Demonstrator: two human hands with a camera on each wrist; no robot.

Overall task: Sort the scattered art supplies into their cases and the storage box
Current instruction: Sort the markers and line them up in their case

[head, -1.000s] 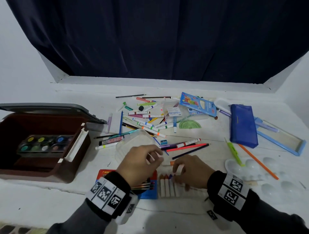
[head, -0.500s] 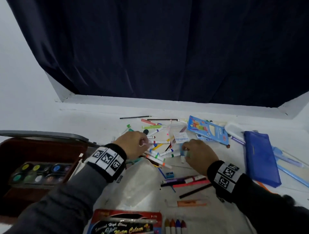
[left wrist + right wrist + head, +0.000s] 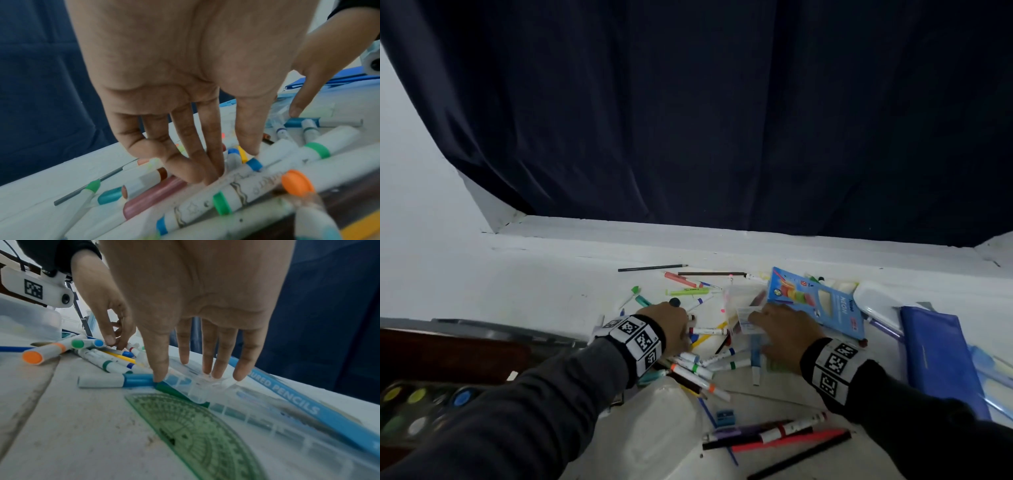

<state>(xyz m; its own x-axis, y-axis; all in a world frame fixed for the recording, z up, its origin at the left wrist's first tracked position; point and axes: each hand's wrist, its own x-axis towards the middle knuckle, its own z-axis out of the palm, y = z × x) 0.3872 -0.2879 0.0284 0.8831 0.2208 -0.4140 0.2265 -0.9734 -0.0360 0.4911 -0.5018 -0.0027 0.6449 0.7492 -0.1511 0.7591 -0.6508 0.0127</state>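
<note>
The heap of white plastic markers with coloured caps [image 3: 702, 363] lies mid-table; light, smooth, prone to rolling, best pinched mid-barrel. The left hand [image 3: 666, 323] rests straight fingers on them; the right hand [image 3: 780, 334] presses the clear plastic case [image 3: 205, 382], fingers extended.

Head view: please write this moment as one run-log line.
left hand: touching white felt markers | right hand: touching clear plastic case

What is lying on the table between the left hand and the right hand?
Between the left hand and the right hand lie scattered markers and a yellow pencil, seen in the head view.
</note>
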